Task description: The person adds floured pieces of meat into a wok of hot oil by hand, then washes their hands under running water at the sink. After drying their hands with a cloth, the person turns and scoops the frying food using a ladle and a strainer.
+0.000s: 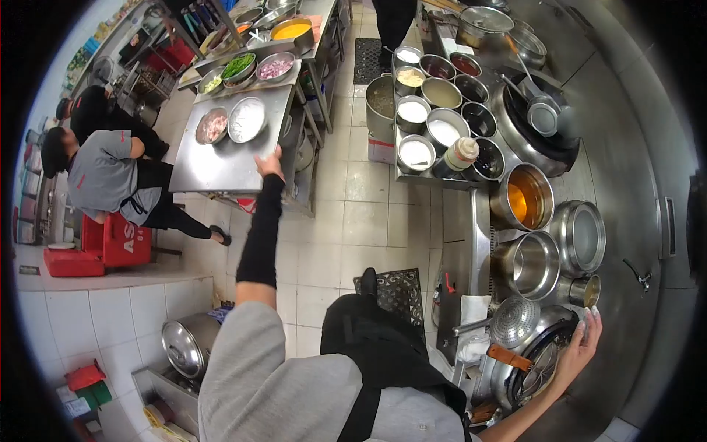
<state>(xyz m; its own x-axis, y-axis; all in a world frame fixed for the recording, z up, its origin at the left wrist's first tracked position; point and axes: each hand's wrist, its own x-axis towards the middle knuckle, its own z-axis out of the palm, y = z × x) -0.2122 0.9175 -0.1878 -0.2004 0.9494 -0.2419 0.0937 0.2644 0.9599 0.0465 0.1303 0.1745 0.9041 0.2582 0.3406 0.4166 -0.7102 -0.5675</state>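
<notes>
My left hand [269, 163] is at the near right corner of a steel table [213, 173], fingers partly spread and nothing visible in them. Just beyond it on that table stand a bowl of white powder [247, 120] and a bowl of pale pink raw meat pieces [213, 126]. On the right, my right hand [579, 348] is raised over the stove, fingers stretched upward, with white on the fingertips. Nearest to it are a small metal pot [585, 292] and a wok [545, 361]. A perforated ladle [514, 322] and a wooden-handled strainer [509, 358] lie across this wok.
Containers of seasonings and a squeeze bottle [462, 153] crowd the right counter. Beside them stand a pot of amber liquid [527, 197], an empty-looking steel pot [527, 265] and a second wok [534, 121]. Two people sit at left near a red box [127, 241]. Another person's leg [395, 26] shows ahead.
</notes>
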